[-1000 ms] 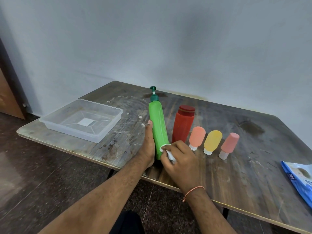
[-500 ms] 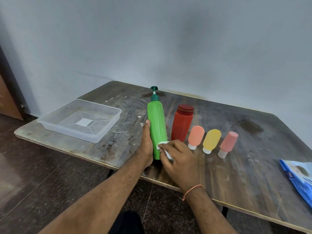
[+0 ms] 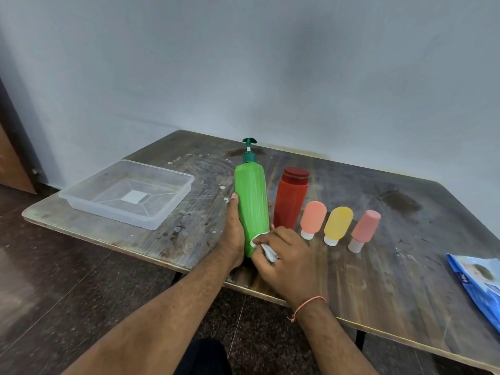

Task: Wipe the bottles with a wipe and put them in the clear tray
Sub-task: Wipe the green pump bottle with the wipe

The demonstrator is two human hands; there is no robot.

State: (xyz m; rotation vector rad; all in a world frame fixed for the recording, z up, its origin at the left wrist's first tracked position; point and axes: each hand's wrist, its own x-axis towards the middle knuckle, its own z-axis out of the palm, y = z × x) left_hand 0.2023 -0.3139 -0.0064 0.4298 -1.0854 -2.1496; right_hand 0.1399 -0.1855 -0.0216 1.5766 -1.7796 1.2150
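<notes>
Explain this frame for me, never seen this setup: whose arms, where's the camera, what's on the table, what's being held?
No robot here: a person's bare arms, filmed by one wide-angle camera on their head, looking down. The left hand grips the green pump bottle upright on the wooden table. The right hand pinches a white wipe against its lower side. Beside it stand a red bottle, then small orange, yellow and pink bottles, caps down. The clear tray on the left holds no bottles yet; a blue packet lies far right.
</notes>
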